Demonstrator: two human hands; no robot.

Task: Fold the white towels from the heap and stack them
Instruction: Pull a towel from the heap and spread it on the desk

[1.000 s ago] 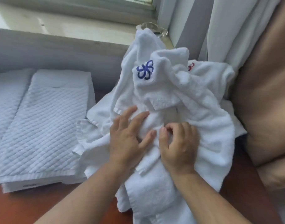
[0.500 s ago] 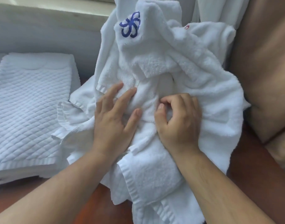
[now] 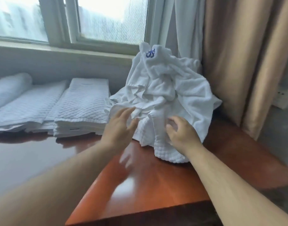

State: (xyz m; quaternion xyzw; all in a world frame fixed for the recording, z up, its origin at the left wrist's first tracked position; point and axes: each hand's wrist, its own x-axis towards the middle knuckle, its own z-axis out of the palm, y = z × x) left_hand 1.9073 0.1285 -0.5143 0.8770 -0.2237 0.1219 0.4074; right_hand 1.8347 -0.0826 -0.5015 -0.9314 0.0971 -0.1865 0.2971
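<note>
Both bare arms reach forward, side by side. The left hand [image 3: 122,124] is open, with its fingers spread and fairly straight. The right hand [image 3: 183,133] is palm down with curled fingers. It is too blurry to tell if they pinch anything.
</note>
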